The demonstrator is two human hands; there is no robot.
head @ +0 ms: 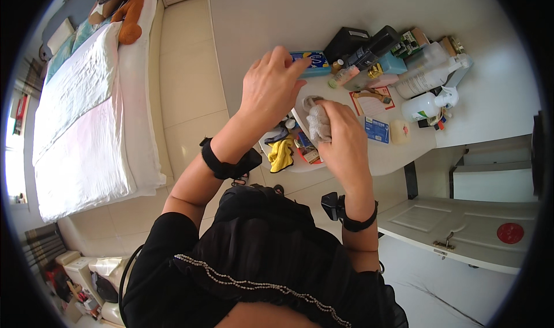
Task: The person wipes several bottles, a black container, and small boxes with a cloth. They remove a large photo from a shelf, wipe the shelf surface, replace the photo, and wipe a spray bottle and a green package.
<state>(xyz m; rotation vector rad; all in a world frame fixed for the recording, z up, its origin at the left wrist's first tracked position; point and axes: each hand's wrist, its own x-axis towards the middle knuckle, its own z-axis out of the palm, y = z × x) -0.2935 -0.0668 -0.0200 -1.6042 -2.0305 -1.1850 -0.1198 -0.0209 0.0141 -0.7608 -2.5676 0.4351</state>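
Observation:
My right hand is closed round a bunched light grey cloth above a white tabletop. Up and to the left, my left hand has its fingers spread and curved, the index finger over a blue wipes-like pack; whether it touches the pack cannot be told. Below the hands, a yellow cloth with a grey side lies beside an open drawer or tray of small items, partly hidden by the cloth and my right hand.
Right of my hands stand a black spray can, a white pump bottle, a white spray bottle and a black box. A blue card box lies nearer. A bed is at the left, a door at the lower right.

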